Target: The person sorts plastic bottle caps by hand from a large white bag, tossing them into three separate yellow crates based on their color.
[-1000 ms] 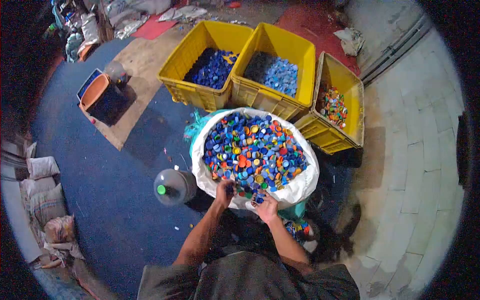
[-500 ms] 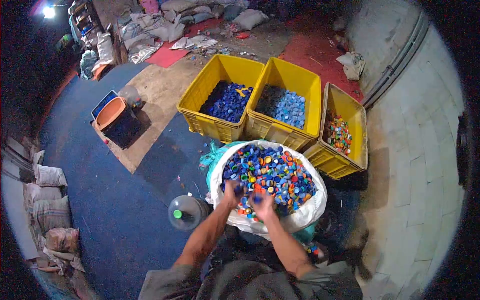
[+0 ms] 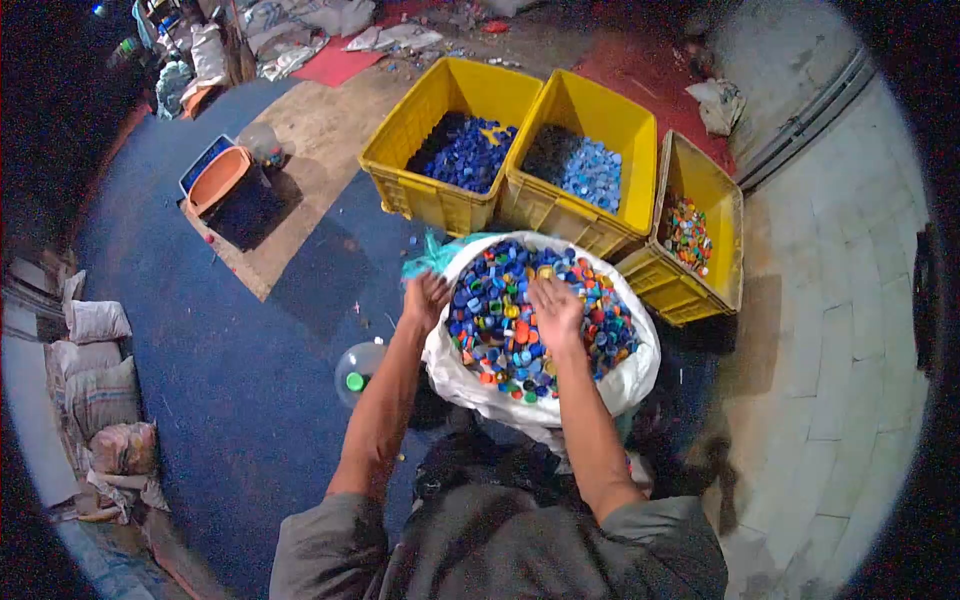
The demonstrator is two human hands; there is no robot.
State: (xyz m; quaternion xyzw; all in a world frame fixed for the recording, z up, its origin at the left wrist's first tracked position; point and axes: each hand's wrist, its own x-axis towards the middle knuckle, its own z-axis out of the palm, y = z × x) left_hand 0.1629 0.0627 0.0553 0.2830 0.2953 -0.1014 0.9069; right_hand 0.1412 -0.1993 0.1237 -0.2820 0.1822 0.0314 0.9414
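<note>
A white woven sack [image 3: 640,370] full of mixed bottle caps [image 3: 500,310], many of them blue, stands open in front of me. My left hand [image 3: 427,298] is raised at the sack's left rim, its fingers loosely bent and apart. Over the middle of the caps, my right hand [image 3: 557,312] is open with its fingers stretched forward. Teal netting [image 3: 432,256] bunches at the sack's far left edge, just beyond my left hand.
Past the sack, one yellow crate [image 3: 395,182] holds dark blue caps, the middle crate [image 3: 575,215] light blue ones, and the right crate [image 3: 690,290] mixed colours. A clear jug [image 3: 358,365] stands left of the sack. Farther left is an orange tub [image 3: 220,180]; stuffed sacks [image 3: 105,390] line the left wall.
Both hands have lifted from the near side of the caps and moved forward and apart, the left to the rim. The dark blue cap in my right hand no longer shows. The view has tilted down.
</note>
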